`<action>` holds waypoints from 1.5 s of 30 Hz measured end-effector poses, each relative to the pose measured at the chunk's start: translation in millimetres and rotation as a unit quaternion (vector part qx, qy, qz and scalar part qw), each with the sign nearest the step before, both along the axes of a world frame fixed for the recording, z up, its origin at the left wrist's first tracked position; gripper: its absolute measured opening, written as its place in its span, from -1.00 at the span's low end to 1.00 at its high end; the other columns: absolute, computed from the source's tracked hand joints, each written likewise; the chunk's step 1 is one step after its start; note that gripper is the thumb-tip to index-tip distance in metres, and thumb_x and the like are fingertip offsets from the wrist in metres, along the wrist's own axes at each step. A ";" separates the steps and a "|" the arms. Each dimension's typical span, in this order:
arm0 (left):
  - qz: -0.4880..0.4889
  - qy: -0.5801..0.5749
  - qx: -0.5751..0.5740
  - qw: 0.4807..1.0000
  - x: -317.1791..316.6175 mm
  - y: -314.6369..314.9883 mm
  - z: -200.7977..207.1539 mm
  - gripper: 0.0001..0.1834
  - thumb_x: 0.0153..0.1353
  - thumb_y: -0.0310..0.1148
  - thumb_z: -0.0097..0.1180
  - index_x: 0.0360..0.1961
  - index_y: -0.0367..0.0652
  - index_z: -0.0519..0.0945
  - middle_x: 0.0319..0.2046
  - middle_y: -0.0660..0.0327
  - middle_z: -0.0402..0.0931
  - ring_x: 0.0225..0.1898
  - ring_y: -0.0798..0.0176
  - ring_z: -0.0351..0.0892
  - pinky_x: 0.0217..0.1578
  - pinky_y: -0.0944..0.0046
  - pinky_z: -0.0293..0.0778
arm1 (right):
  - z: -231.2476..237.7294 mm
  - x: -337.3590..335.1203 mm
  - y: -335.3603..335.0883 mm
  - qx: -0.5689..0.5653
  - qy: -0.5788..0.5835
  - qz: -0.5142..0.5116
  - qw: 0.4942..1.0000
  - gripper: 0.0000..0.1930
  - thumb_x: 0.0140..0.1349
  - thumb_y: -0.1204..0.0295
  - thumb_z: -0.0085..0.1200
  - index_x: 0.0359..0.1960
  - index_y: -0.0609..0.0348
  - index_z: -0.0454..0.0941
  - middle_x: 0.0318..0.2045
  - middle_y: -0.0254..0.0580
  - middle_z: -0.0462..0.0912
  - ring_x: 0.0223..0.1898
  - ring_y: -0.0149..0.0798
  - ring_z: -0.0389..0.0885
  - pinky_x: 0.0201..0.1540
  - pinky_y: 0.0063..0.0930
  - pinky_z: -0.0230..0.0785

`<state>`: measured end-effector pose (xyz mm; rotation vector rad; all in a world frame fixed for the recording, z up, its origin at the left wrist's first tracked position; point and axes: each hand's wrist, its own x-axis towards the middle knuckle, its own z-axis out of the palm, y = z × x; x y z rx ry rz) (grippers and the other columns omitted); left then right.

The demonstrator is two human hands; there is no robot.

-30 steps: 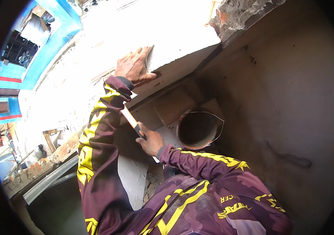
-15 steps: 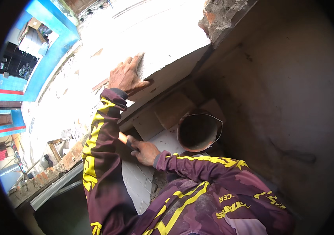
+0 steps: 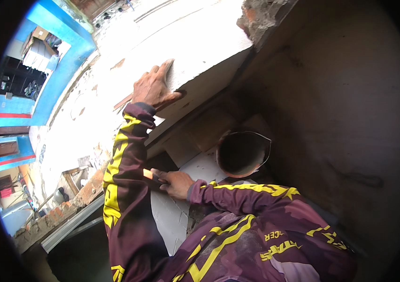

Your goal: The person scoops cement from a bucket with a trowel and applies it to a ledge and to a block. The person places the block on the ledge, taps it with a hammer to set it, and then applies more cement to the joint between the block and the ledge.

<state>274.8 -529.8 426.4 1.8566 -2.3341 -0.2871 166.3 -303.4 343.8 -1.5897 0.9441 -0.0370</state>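
My left hand [image 3: 152, 89] rests on a bright, pale block wall [image 3: 200, 51], fingers stretched over its surface and thumb along its edge. Lower down, my right hand [image 3: 177, 184] is closed round the dark handle of a tool with an orange part [image 3: 148, 174]. My left sleeve hides the rest of that tool, so its kind cannot be told. Just right of my right hand stands a dark bucket [image 3: 240, 152] with a thin wire handle.
Flat pale boards or tiles [image 3: 169, 218] lie below my right hand. Rough broken masonry [image 3: 262, 19] sticks out at the top. A bare wall [image 3: 345, 103] fills the right. At lower left runs a rough brick edge [image 3: 64, 214] beside a metal frame [image 3: 71, 230]; blue walls [image 3: 64, 61] stand beyond.
The view has shifted slightly, and things sit a little to the right. My left hand stays on the wall; my right hand still grips the tool.
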 end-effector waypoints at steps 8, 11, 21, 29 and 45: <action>-0.016 -0.039 0.011 0.999 9.3 -7.4 -11.4 0.13 -0.21 0.31 0.41 0.41 0.15 0.27 0.19 0.06 0.48 0.18 -0.09 0.51 0.15 -0.09 0.46 | 3.3 -32.8 -25.8 -0.040 -0.027 -0.223 0.974 -0.32 0.25 0.38 0.17 0.43 -0.06 0.25 0.01 0.16 0.64 0.05 0.14 0.63 0.14 -0.20 0.44; -0.058 0.002 0.065 0.996 14.0 -17.6 -7.3 0.28 -0.23 0.52 0.30 0.45 0.02 0.20 0.34 -0.06 0.32 0.32 -0.16 0.36 0.30 -0.08 0.33 | 11.0 -26.0 -21.6 -0.013 -0.020 -0.230 0.973 -0.32 0.27 0.38 0.16 0.44 -0.05 0.22 0.05 0.17 0.63 0.08 0.15 0.60 0.18 -0.20 0.42; -0.106 0.050 0.096 0.988 25.5 -32.8 -12.2 0.27 -0.18 0.54 0.26 0.45 -0.03 0.18 0.30 -0.20 0.33 0.32 -0.21 0.34 0.32 -0.04 0.29 | 30.3 -11.9 -5.5 -0.012 -0.024 -0.193 0.981 -0.31 0.26 0.42 0.15 0.44 0.02 0.21 0.04 0.18 0.63 0.10 0.13 0.60 0.18 -0.17 0.41; -0.096 0.031 0.083 0.991 23.7 -31.2 -9.1 0.23 -0.17 0.53 0.26 0.39 -0.09 0.26 0.19 -0.15 0.47 0.20 -0.19 0.49 0.21 0.01 0.41 | 66.8 -3.1 -10.8 0.090 -0.150 -0.247 0.953 -0.30 0.20 0.46 0.19 0.40 0.17 0.24 0.02 0.21 0.63 0.07 0.13 0.63 0.13 -0.18 0.45; -0.094 0.051 0.083 0.991 23.0 -30.5 -12.2 0.23 -0.15 0.46 0.32 0.40 -0.16 0.24 0.20 -0.19 0.44 0.21 -0.17 0.47 0.20 0.01 0.40 | 71.2 -44.3 -43.6 0.115 -0.020 -0.127 0.985 -0.25 0.23 0.29 0.24 0.45 0.06 0.21 -0.20 -0.07 0.65 -0.14 -0.09 0.65 0.08 -0.26 0.45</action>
